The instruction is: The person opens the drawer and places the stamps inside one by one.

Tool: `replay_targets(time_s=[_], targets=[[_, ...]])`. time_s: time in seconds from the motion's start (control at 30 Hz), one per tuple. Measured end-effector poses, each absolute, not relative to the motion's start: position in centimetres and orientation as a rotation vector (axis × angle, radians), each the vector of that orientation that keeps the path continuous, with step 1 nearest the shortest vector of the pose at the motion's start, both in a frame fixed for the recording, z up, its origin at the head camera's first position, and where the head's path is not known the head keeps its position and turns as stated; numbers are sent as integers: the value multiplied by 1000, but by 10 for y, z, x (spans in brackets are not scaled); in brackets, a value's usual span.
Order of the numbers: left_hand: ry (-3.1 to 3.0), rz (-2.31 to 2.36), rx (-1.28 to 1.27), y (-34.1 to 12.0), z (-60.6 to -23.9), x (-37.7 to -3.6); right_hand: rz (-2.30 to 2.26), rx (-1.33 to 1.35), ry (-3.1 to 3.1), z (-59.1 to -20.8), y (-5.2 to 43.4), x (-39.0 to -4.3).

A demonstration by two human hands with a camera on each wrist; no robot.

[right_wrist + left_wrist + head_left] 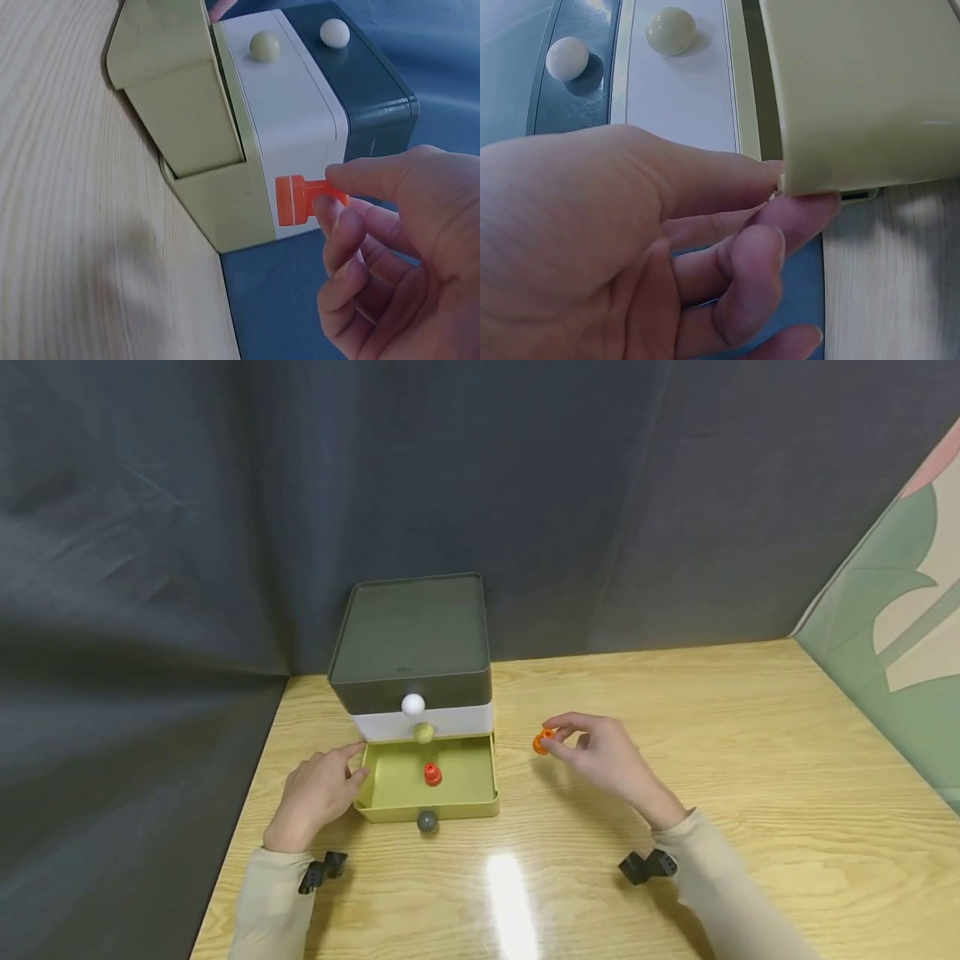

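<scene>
One three-drawer cabinet (415, 652) stands on the table (750, 793), its bottom drawer (427, 806) pulled out with one orange peg (432, 774) inside. Left hand (318, 793) touches the drawer's corner with relaxed fingers; right hand (607, 760) pinches a second orange peg (542, 742) beside the cabinet

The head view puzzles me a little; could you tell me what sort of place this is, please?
Probably a staged recording setup, not a home: a bare wooden table backed by a dark cloth backdrop, holding only a small drawer unit, with small black devices strapped at both wrists.
</scene>
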State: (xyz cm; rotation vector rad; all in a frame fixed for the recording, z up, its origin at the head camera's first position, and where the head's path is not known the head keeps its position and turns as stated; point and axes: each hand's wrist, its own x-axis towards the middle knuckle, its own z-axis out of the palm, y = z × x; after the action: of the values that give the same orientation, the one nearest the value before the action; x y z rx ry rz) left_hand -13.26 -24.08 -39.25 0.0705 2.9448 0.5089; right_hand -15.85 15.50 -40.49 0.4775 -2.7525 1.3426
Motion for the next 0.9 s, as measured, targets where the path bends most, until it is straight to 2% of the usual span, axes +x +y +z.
replay_targets(time_s=[0.9], targets=[[2955,536,51,-237,-393,-132,1337,841,-2787,-405,76,-170]])
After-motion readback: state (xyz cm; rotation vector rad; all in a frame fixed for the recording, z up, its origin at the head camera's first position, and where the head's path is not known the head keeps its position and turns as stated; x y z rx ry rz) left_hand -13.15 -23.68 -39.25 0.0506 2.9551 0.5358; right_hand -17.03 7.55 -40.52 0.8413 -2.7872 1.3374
